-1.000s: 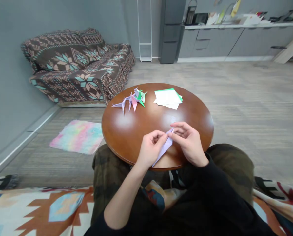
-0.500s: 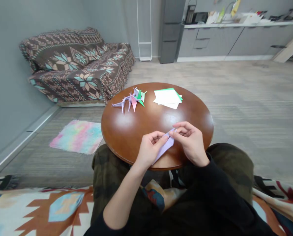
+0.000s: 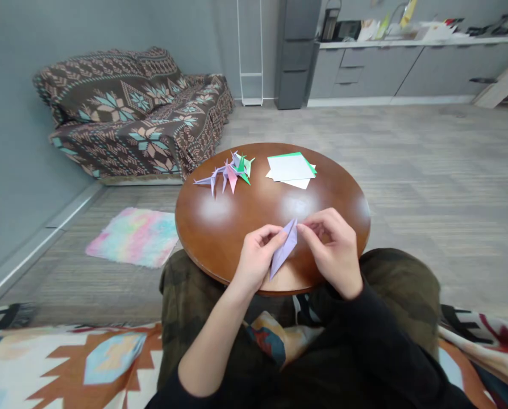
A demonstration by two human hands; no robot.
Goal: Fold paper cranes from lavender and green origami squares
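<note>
A folded piece of lilac origami paper (image 3: 285, 250), long and diamond-shaped, is held over the near side of the round table. My left hand (image 3: 258, 255) pinches its left edge between thumb and fingers. At its upper right edge, near the pointed tip, my right hand (image 3: 334, 247) has thumb and forefinger closed on the paper. Several finished paper cranes (image 3: 230, 173) in lilac, pink and green stand together at the table's far left. A small stack of square paper sheets (image 3: 291, 168), white side up with a green edge showing, lies at the far right.
The round brown wooden table (image 3: 220, 238) stands right before my knees. Beyond it to the left are a sofa with a patterned cover (image 3: 143, 113) and a pastel fluffy mat (image 3: 132, 236). Grey kitchen cabinets (image 3: 373, 71) line the back.
The lilac paper has been turned more upright, and its pointed tip now shows. My right hand has shifted slightly right, its fingers now at the paper's upper right edge.
</note>
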